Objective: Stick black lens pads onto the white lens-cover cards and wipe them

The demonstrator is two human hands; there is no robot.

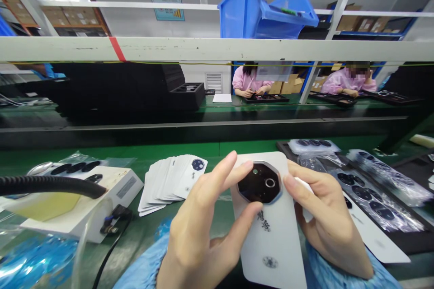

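A white phone back cover [276, 244] stands tilted in front of me, with a dark octagonal camera lens cover [262, 185] at its top and black script below that. My left hand [206, 216] spans the lens cover, index finger on its upper left and thumb at its lower edge. On the right side, my right hand [328, 216] grips the back cover's edge between thumb and fingers. A small white piece [305, 189] shows between those fingers; its kind is unclear. Left of my hands lies a fanned stack of white back covers [166, 180].
A white box-shaped device [118, 189] with a black corrugated hose [50, 186] stands left, near blue plastic film [40, 257]. Bagged lens parts [369, 194] and another white back cover [376, 235] lie right. Two people in pink work beyond the rail [203, 49].
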